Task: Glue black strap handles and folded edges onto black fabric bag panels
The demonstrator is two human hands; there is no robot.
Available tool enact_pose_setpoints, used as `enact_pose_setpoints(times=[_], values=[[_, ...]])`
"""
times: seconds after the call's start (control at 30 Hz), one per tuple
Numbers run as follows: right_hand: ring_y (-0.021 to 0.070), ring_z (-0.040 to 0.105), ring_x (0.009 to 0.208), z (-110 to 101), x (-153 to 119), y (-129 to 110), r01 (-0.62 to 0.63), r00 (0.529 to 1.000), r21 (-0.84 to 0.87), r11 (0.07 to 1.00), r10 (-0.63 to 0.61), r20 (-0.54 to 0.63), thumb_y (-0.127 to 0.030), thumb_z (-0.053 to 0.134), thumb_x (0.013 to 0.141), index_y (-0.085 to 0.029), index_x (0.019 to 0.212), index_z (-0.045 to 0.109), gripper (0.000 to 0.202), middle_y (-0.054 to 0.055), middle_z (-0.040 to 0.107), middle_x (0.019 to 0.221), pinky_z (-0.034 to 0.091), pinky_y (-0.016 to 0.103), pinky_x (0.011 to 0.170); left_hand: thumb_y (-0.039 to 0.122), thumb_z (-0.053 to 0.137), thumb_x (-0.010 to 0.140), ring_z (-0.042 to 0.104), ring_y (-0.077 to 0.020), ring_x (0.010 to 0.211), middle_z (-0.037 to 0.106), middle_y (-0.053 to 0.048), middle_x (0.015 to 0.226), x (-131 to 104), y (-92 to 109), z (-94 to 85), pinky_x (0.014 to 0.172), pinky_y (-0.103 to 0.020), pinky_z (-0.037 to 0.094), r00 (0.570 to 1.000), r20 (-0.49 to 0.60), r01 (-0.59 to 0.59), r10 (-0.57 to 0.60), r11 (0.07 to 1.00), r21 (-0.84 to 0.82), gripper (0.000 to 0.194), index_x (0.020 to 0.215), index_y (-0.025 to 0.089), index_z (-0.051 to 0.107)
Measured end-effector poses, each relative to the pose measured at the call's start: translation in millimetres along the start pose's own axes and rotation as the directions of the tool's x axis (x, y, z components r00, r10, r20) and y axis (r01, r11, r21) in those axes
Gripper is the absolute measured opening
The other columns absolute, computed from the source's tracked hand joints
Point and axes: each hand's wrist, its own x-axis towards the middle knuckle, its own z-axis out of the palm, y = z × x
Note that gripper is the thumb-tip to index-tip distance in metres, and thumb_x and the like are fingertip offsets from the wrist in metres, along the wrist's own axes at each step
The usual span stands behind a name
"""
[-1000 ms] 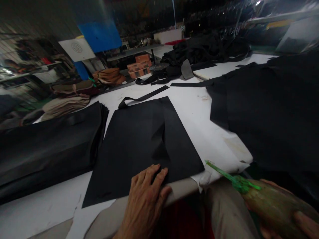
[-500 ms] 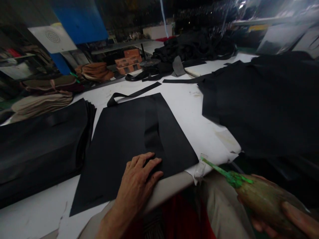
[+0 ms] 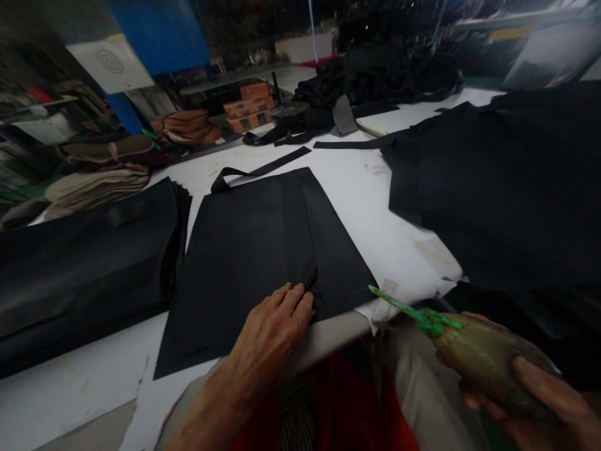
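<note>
A black sheet panel [image 3: 235, 250] lies flat on the white table. A black strip [image 3: 297, 219] runs down its middle, creased near my fingers. My left hand [image 3: 277, 322] rests palm down at the panel's near edge, its fingers stretched out over the strip's near end. In my right hand [image 3: 539, 394], at the lower right, is a squeeze bottle [image 3: 488, 357] with a long green crusted nozzle. The nozzle tip is close to the panel's near right corner; I cannot tell whether it touches. Another black strap [image 3: 267, 169] lies curled along the panel's far edge.
A stack of black panels [image 3: 94, 250] lies at left, with folded beige cloth [image 3: 98, 185] behind it. Orange boxes [image 3: 248, 106] stand farther back. A large black sheet [image 3: 507, 188] covers the table's right side. Black strips are heaped [image 3: 375, 75] at the back.
My left hand has moved slightly right onto the strip's near end, and the strip's raised part now lies flatter. The bottle's nozzle has shifted slightly left and up in view.
</note>
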Motion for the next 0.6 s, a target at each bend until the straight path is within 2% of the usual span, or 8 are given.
enact_pose_setpoints(times=[0.1, 0.17, 0.27, 0.33, 0.47, 0.6], values=[[0.0218, 0.063, 0.058, 5.8, -6.6, 1.0, 0.067, 0.997, -0.023, 0.997, -0.067, -0.028, -0.041, 0.075, 0.05, -0.032, 0.116, 0.054, 0.07, 0.003, 0.066, 0.106, 0.054, 0.029, 0.044, -0.001, 0.053, 0.077, 0.061, -0.0277, 0.103, 0.062, -0.016, 0.115, 5.0, -2.0, -7.3, 0.082, -0.038, 0.055, 0.996, 0.076, -0.057, 0.056, 0.998, 0.01, 0.035, 0.109, 0.01, 0.058], [0.0219, 0.063, 0.06, 7.4, -8.6, 3.1, 0.077, 0.997, -0.024, 0.997, -0.078, -0.007, -0.042, 0.076, 0.05, -0.03, 0.113, 0.056, 0.067, 0.003, 0.067, 0.102, 0.054, 0.029, 0.045, -0.003, 0.052, 0.076, 0.062, -0.027, 0.101, 0.063, -0.016, 0.113, 8.2, -2.4, -10.4, 0.08, -0.037, 0.055, 0.992, 0.106, -0.068, 0.066, 0.998, 0.015, 0.034, 0.108, 0.009, 0.058], [0.0212, 0.06, 0.051, 6.7, -8.1, 5.0, 0.059, 0.998, -0.001, 0.998, -0.059, 0.016, -0.043, 0.077, 0.045, -0.027, 0.107, 0.059, 0.067, 0.004, 0.07, 0.091, 0.053, 0.031, 0.042, -0.001, 0.05, 0.079, 0.063, -0.0247, 0.096, 0.064, -0.011, 0.11, 10.6, -1.8, -10.2, 0.076, -0.036, 0.056, 0.993, 0.114, -0.026, 0.026, 1.0, 0.003, 0.028, 0.102, 0.013, 0.057], [0.0219, 0.06, 0.05, 3.6, -6.4, 5.7, 0.048, 0.998, 0.028, 0.998, -0.049, 0.031, -0.043, 0.077, 0.047, -0.026, 0.106, 0.059, 0.064, 0.004, 0.07, 0.086, 0.052, 0.033, 0.042, 0.002, 0.049, 0.081, 0.063, -0.0222, 0.089, 0.065, -0.007, 0.102, 10.4, -1.2, -7.5, 0.071, -0.034, 0.056, 0.994, 0.105, 0.033, -0.031, 0.999, -0.017, 0.021, 0.095, 0.016, 0.056], [0.0257, 0.064, 0.06, -6.2, -1.9, 8.1, 0.05, 0.997, 0.086, 0.995, -0.056, 0.059, -0.04, 0.074, 0.057, -0.029, 0.107, 0.059, 0.053, 0.004, 0.07, 0.089, 0.054, 0.034, 0.045, 0.009, 0.045, 0.086, 0.063, -0.0193, 0.081, 0.066, -0.004, 0.093, 7.1, -0.6, -0.4, 0.064, -0.03, 0.054, 0.994, 0.013, 0.111, -0.111, 0.993, -0.042, 0.015, 0.092, 0.018, 0.055], [0.0284, 0.064, 0.065, -11.4, 4.3, 9.5, 0.044, 0.998, 0.137, 0.99, -0.05, 0.039, -0.037, 0.072, 0.059, -0.033, 0.109, 0.059, 0.052, 0.003, 0.069, 0.089, 0.053, 0.034, 0.042, 0.014, 0.039, 0.09, 0.064, -0.0166, 0.077, 0.067, -0.005, 0.095, 4.1, 1.1, 4.4, 0.064, -0.028, 0.054, 0.978, -0.112, 0.162, -0.173, 0.981, -0.105, 0.018, 0.095, 0.017, 0.056]])
